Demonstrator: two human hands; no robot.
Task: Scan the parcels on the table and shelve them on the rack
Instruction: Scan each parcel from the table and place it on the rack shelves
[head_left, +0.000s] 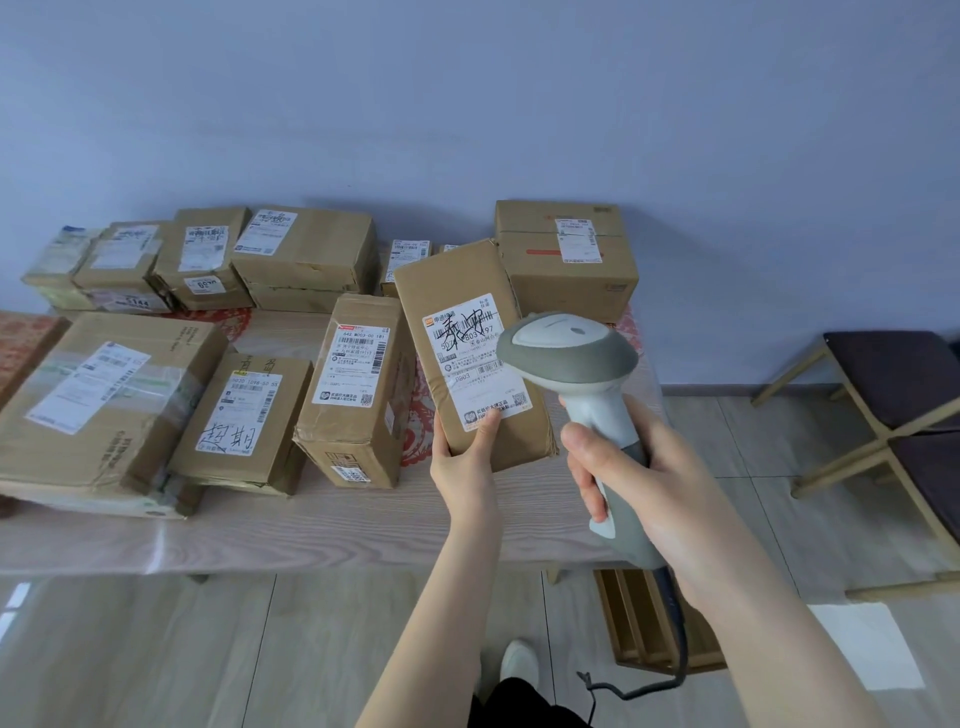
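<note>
My left hand (465, 457) grips the near end of a long brown parcel (457, 291) and tilts it up, its white label with black handwriting facing me. My right hand (639, 478) holds a grey barcode scanner (569, 353) by the handle, its head just right of the label and overlapping the parcel's right edge. Several other cardboard parcels lie on the table (311, 535): a tall one (358, 389) beside the held parcel, a flat one (244, 415), a wide one (104, 400), and a big box (566, 260) at the back right.
More parcels (208, 254) are stacked in a row along the blue wall. The scanner's cable (670, 670) hangs down to the floor. A wooden chair with a dark seat (893, 389) stands to the right. A wooden crate (654, 618) sits under the table's right end.
</note>
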